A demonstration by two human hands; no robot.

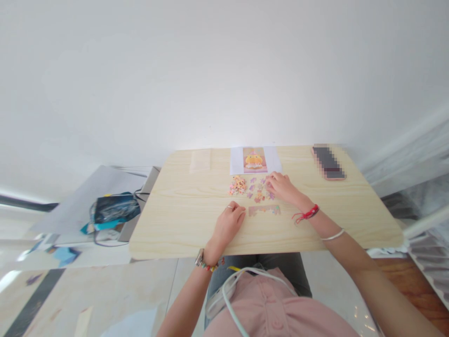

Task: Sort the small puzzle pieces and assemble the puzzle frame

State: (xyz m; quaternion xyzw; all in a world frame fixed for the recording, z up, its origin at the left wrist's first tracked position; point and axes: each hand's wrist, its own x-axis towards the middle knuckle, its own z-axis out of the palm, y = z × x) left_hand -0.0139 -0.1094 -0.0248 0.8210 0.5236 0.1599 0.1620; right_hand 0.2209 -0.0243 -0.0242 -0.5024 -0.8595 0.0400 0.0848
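Observation:
My left hand rests on the wooden table with its fingers curled in, and nothing shows in it. Its fingertips lie just beside the left end of a joined strip of jigsaw puzzle. Over the right side of the loose pieces, my right hand has its fingers pinched down on a puzzle piece, mostly hidden beneath them. Several loose purple and brown puzzle pieces lie spread out left of that hand. A heap of mixed puzzle pieces sits further left.
Behind the pieces lies a white sheet with a printed picture of a yellow figure. A clear plastic sleeve is at the table's back left, and a blurred-out phone at the back right. Bags and a cable lie left of the table.

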